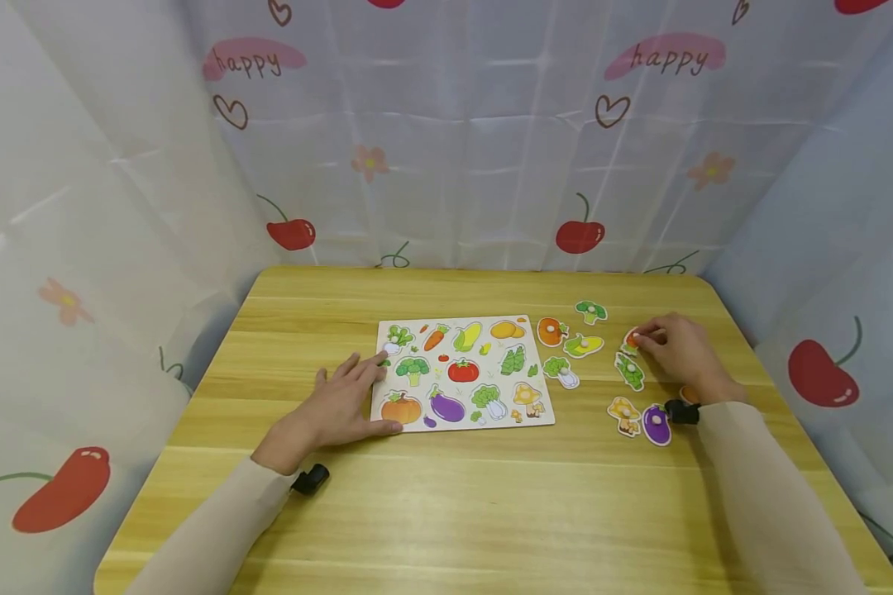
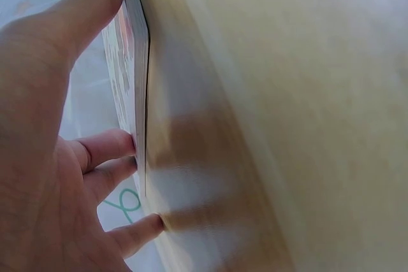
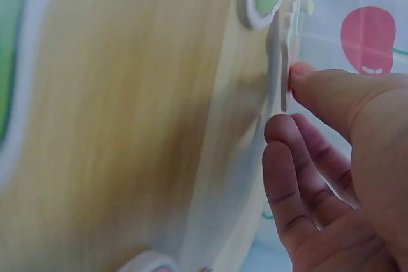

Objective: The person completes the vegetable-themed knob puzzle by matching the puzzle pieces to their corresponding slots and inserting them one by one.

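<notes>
A white board (image 1: 427,329) printed with colourful vegetables lies flat on the table. My left hand (image 1: 340,405) is spread at its left end, with the thumb on the near edge and fingertips touching the left side; the left wrist view shows the thumb (image 2: 89,11) on the board. Right of the board, my right hand (image 1: 677,351) pinches a small orange-red vegetable piece (image 1: 629,339), partly hidden by the fingers. In the right wrist view the thumb (image 3: 319,84) touches the piece's edge. A green vegetable piece (image 1: 629,372) lies just below it.
Loose vegetable pieces lie between board and right arm: a broccoli (image 1: 591,311), a pumpkin (image 1: 551,332), a corn (image 1: 584,345), a cabbage (image 1: 561,373), a mushroom (image 1: 624,415) and an eggplant (image 1: 656,425). An orange-brown piece (image 1: 689,394) is partly under the right wrist. Printed curtains surround the wooden table (image 1: 491,504).
</notes>
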